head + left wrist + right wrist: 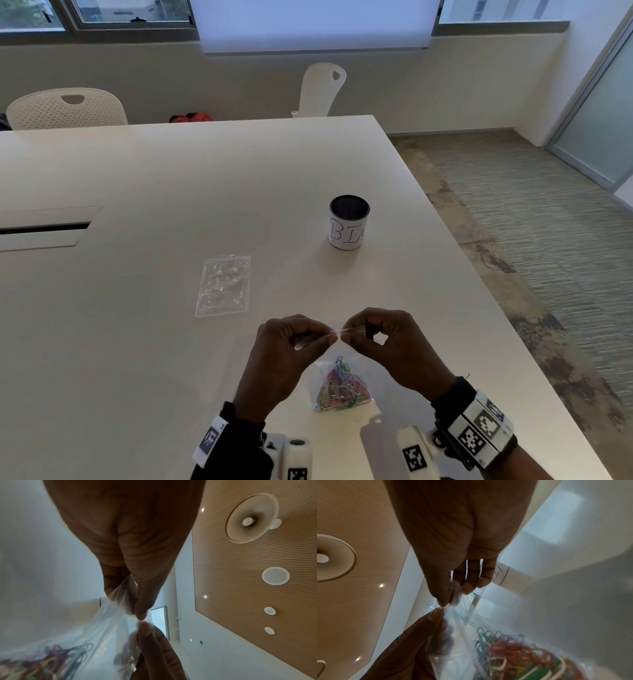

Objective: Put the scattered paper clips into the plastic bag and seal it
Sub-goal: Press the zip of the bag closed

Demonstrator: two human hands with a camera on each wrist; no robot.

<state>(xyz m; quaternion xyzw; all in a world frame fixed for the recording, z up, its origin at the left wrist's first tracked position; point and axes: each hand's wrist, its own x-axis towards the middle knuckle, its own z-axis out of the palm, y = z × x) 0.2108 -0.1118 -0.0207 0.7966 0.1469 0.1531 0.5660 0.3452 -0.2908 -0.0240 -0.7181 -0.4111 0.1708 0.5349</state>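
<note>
A clear plastic bag (pixel 337 363) hangs above the near table edge with a heap of coloured paper clips (pixel 342 387) at its bottom. My left hand (pixel 291 346) pinches the bag's top strip on the left. My right hand (pixel 373 337) pinches the same strip on the right, and the two pinches almost touch. In the left wrist view my left hand (pixel 137 609) holds the plastic bag (pixel 106 628) between thumb and fingers. The right wrist view shows my right hand (pixel 448 599) pinching the bag (pixel 471 649) above the paper clips (pixel 513 655).
A second clear bag (pixel 223 285) lies flat on the white table (pixel 137 342) to the left. A black mesh cup with a white paper label (pixel 348 226) stands farther back on the right. The table's right edge drops to carpet. Two white chairs stand beyond.
</note>
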